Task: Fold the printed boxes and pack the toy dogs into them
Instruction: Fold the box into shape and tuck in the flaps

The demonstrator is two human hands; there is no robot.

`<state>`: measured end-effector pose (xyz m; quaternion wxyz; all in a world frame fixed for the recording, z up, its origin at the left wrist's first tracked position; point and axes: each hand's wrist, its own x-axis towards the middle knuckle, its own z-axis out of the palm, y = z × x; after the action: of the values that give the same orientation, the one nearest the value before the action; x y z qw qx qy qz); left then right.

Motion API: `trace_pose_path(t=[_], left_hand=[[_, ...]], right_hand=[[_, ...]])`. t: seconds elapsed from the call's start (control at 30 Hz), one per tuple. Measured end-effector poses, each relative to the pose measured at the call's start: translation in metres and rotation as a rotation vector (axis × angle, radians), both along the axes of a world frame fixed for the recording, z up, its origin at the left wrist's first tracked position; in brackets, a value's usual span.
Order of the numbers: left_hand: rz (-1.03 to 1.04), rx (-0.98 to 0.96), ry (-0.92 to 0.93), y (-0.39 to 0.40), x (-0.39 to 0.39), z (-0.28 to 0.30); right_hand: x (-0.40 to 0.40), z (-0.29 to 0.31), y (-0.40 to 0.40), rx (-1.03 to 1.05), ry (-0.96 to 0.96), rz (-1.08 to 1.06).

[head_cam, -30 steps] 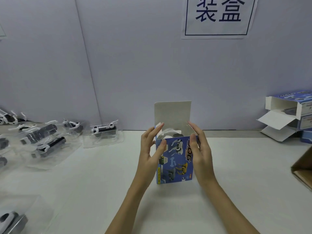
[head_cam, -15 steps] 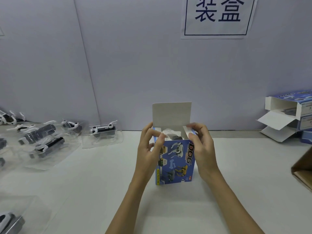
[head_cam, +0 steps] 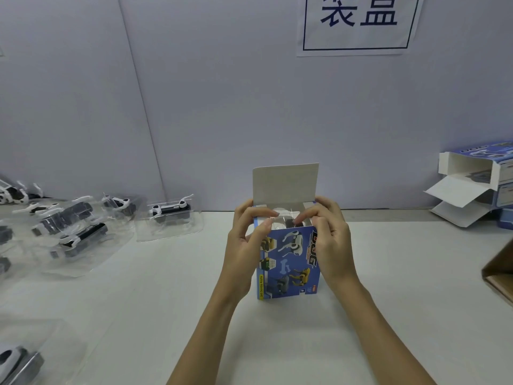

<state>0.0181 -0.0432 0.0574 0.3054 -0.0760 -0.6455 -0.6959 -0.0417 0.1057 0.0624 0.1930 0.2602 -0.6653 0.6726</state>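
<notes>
White surface (head_cam: 388, 315), bare toward its near edge; wall close behind. Printed box (head_cam: 290, 262) upright at centre, long axis vertical, top open, lid flap (head_cam: 286, 183) raised. Left hand (head_cam: 244, 245) and right hand (head_cam: 331, 240) both grip its upper corners. Toy dogs (head_cam: 170, 211) far left.

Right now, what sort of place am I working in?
Probably a toy packing station: a wall sign over a white table, blister-packed toy dogs waiting left, printed boxes stacked right.
</notes>
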Motion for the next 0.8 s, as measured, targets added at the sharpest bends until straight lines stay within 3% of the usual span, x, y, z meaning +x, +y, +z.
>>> trace_pose_path(t=[0.27, 0.57, 0.8], left_hand=[[-0.058, 0.088, 0.032, 0.004, -0.002, 0.004], [-0.012, 0.033, 0.021, -0.008, 0.000, -0.004], [-0.143, 0.090, 0.016, -0.014, 0.000, -0.010]], right_hand=[[0.000, 0.005, 0.006, -0.336, -0.195, 0.251], [-0.005, -0.002, 0.003, -0.253, -0.150, 0.257], [-0.006, -0.012, 0.008, -0.262, -0.182, 0.278]])
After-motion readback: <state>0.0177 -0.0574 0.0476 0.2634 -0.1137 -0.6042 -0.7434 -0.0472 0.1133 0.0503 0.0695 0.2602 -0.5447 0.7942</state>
